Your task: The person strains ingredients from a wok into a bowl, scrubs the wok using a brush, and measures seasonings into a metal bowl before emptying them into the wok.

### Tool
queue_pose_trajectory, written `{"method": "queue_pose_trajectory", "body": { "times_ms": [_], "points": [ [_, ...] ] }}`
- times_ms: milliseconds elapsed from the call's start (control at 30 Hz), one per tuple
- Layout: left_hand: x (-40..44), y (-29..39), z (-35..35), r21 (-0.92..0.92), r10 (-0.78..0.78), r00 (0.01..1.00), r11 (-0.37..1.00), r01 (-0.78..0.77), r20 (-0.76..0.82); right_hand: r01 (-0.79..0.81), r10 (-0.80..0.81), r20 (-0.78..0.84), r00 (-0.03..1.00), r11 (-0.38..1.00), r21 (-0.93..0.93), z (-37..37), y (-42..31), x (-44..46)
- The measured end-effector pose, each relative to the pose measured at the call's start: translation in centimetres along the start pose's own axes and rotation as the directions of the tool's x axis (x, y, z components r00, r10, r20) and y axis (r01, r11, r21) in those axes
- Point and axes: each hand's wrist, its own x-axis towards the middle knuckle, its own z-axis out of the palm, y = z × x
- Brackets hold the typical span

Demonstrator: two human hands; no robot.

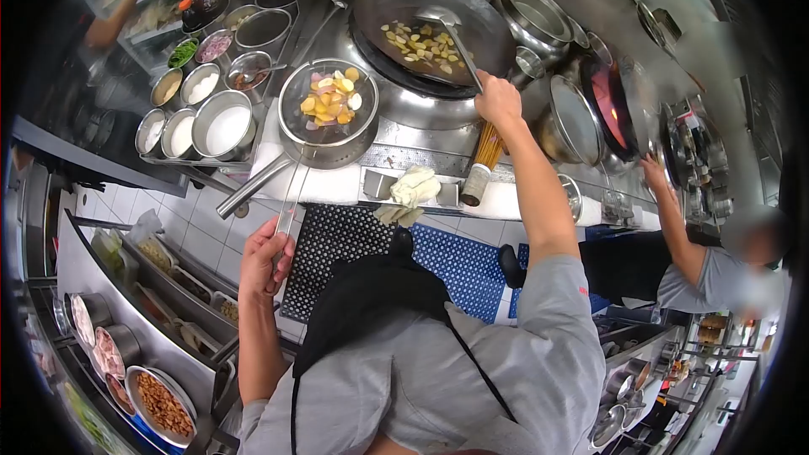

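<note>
My right hand [499,99] is closed round the handle of a metal ladle [455,44], whose bowl rests in a large dark wok [379,4]. Pale yellow slices [419,46] lie in the bottom of the wok. With my left hand [268,259] I grip the wire handle of a round strainer [291,105]. Yellow and pinkish pieces [330,98] sit in that strainer, which lies over a metal pot [358,147] with a long handle pointing down-left. Both hands are closed.
Seasoning bowls [223,122] stand left of the pot. A crumpled cloth [415,186] and a container of thin sticks [476,185] lie along the counter's front edge. At right, a co-worker [687,265] reaches toward another wok [611,101]. Food trays [168,286] are at lower left.
</note>
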Motion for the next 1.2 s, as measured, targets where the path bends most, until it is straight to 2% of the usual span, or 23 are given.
{"method": "queue_pose_trajectory", "body": {
  "times_ms": [200, 233, 300, 333, 367, 433, 500, 567, 633, 700, 733, 767, 800, 833, 867, 900, 933, 967, 1000, 1033, 1067, 1100, 1200],
  "points": [
    [-0.4, 0.8, 0.1, 0.036, -0.002, 0.999, 0.999, 0.004, -0.052, 0.007, -0.008, 0.015, 1.0, 0.999, 0.033, 1.4, 0.0, -0.8],
    [-0.5, 1.1, 0.2, 0.058, 0.009, 0.999, 0.998, -0.006, -0.047, -0.026, 0.021, 0.073, 0.997, 0.997, 0.071, 0.7, -0.3, -1.2],
    [-0.2, 1.3, 0.5, 0.074, 0.014, 1.0, 0.997, -0.012, -0.019, 0.003, 0.047, -0.257, 0.965, 0.981, 0.192, -0.9, -0.7, -4.8],
    [0.1, 0.7, -0.5, 0.059, 0.006, 1.0, 0.998, -0.005, -0.024, -0.05, 0.119, -0.355, 0.927, 0.979, 0.197, -1.6, -0.7, -6.5],
    [0.2, 0.7, -0.5, 0.059, 0.011, 1.0, 0.998, -0.011, -0.004, -0.029, 0.185, -0.462, 0.867, 0.946, 0.323, -1.4, 0.1, -8.3],
    [-0.2, 0.8, -0.7, 0.046, -0.003, 0.997, 0.999, 0.006, -0.073, -0.13, 0.387, -0.459, 0.8, 0.858, 0.496, -0.3, 2.4, -12.9],
    [0.1, 0.7, -1.3, 0.052, -0.012, 0.999, 0.999, 0.014, -0.042, -0.384, 0.624, -0.37, 0.689, 0.746, 0.544, 2.5, 6.7, -17.6],
    [0.3, 0.8, -1.4, 0.059, -0.011, 1.0, 0.998, 0.012, -0.019, -0.548, 0.751, -0.466, 0.468, 0.66, 0.514, 6.4, 11.9, -21.9],
    [0.2, 1.0, -1.0, 0.073, -0.002, 1.0, 0.997, 0.001, 0.004, -0.73, 0.833, -0.513, 0.207, 0.48, 0.486, 8.2, 15.5, -24.9],
    [0.5, 0.3, -0.8, 0.087, -0.008, 1.0, 0.996, 0.01, -0.022, -0.812, 0.952, -0.3, -0.057, 0.13, 0.569, 11.1, 19.9, -26.5],
    [0.6, -0.1, -0.7, 0.093, -0.017, 0.998, 0.995, 0.023, -0.068, -0.69, 0.991, -0.103, -0.083, 0.017, 0.724, 14.7, 24.3, -28.7],
    [-0.1, 0.3, -0.8, 0.091, -0.008, 0.989, 0.996, 0.021, -0.146, -0.558, 0.991, 0.124, -0.042, -0.126, 0.82, 17.7, 28.0, -29.3],
    [-0.9, 0.8, 0.4, 0.104, -0.011, 0.987, 0.994, 0.028, -0.158, -0.399, 0.956, 0.292, 0.03, -0.256, 0.88, 17.0, 27.6, -29.1],
    [-1.0, 1.2, 1.9, 0.113, -0.016, 0.986, 0.993, 0.036, -0.167, -0.218, 0.892, 0.449, 0.058, -0.427, 0.877, 18.3, 29.1, -28.7],
    [-1.0, 1.4, 2.3, 0.082, -0.004, 0.994, 0.997, 0.013, -0.113, -0.187, 0.885, 0.462, -0.059, -0.465, 0.865, 16.1, 27.6, -27.4],
    [-0.9, 1.1, 2.8, 0.05, 0.003, 0.999, 0.999, -0.002, -0.034, -0.186, 0.924, 0.379, -0.057, -0.383, 0.905, 15.4, 27.9, -27.4],
    [-1.1, 1.1, 3.3, 0.048, 0.017, 0.998, 0.999, -0.014, -0.054, -0.328, 0.947, 0.316, -0.059, -0.317, 0.89, 14.5, 28.0, -27.3],
    [-1.1, 1.2, 3.8, 0.049, 0.025, 0.998, 0.999, -0.022, -0.064, -0.302, 0.963, 0.269, 0.009, -0.254, 0.919, 14.7, 28.7, -27.8],
    [-1.2, 1.3, 4.3, 0.052, 0.029, 0.997, 0.998, -0.025, -0.069, -0.409, 0.99, 0.139, 0.032, -0.114, 0.906, 14.5, 28.5, -28.3],
    [-1.4, 1.3, 4.6, 0.049, 0.035, 0.996, 0.998, -0.032, -0.078, -0.702, 0.997, -0.027, 0.069, 0.068, 0.709, 12.4, 27.3, -28.4],
    [-1.6, 1.3, 4.9, 0.045, 0.04, 0.996, 0.998, -0.036, -0.083, -0.835, 0.899, -0.313, 0.305, 0.411, 0.365, 12.5, 28.5, -29.5],
    [-1.6, 1.4, 5.2, 0.043, 0.044, 0.995, 0.998, -0.04, -0.084, -0.806, 0.949, -0.204, 0.24, 0.312, 0.502, 13.0, 30.4, -29.7],
    [-1.9, 1.5, 5.1, 0.033, 0.05, 0.996, 0.998, -0.048, -0.075, -0.789, 0.963, -0.148, 0.225, 0.269, 0.552, 6.1, 26.5, -28.8]
  ]
}}
